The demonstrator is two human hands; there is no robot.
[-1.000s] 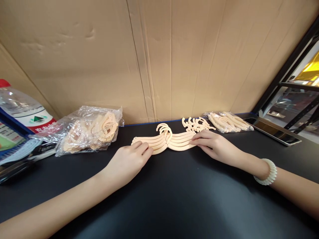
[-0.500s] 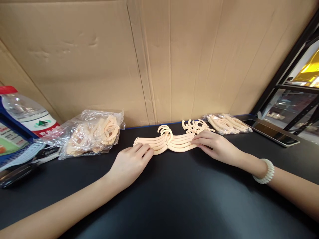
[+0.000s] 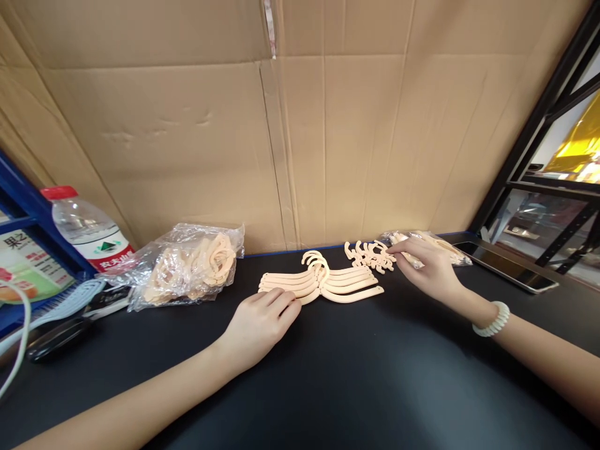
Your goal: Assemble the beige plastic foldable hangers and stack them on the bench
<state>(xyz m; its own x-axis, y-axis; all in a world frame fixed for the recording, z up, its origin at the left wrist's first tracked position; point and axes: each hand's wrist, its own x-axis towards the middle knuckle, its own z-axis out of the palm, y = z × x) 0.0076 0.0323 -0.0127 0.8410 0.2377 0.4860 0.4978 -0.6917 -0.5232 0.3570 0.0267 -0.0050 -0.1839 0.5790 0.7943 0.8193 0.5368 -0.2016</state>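
Note:
Several peach plastic clothes hangers (image 3: 347, 289) lie overlapped in a row on the dark table, their hooks bunched at the middle. My left hand (image 3: 265, 322) rests on their left arms, its fingers curled over the nearest ones and covering their ends. On the right, the front hanger's arm sticks out from the others. My right hand (image 3: 426, 265) is off the hangers. Its fingers are stretched out beside a small pile of loose hook pieces (image 3: 368, 255), and I see nothing held in them. Behind that hand, partly hidden, is a clear bag of peach hanger arms (image 3: 452, 250).
At left sit a plastic bag of peach parts (image 3: 192, 269), a red-capped bottle (image 3: 94, 231), a pale hairbrush (image 3: 70, 306) and a dark handle (image 3: 59, 340). A phone (image 3: 509, 265) lies at right by a black shelf frame (image 3: 534, 137). A cardboard wall (image 3: 210, 144) stands behind.
My right hand has let go of the hangers' right ends and moved right and back, beside the hook pile. My left hand stays on the hangers. The view has shifted slightly left and up.

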